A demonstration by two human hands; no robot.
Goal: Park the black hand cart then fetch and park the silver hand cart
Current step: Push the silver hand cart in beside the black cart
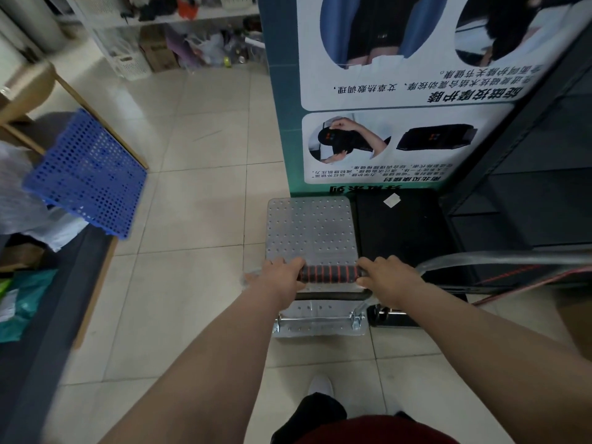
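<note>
The silver hand cart [312, 229] stands on the tiled floor in front of me, its studded deck reaching up to the poster board. Its handle [328, 274] has a black grip with red rings. My left hand [278, 277] grips the handle's left end and my right hand [386, 277] grips its right end. The black hand cart [400, 232] sits directly to the right of the silver one, side by side with it, its front against the poster board and dark shelving.
A teal poster board [368, 100] stands ahead. Dark shelving [528, 174] lines the right. A blue perforated crate [86, 177] and a wooden table [28, 91] are at left, with bags below. A clear hose [499, 261] and red cable lie at right.
</note>
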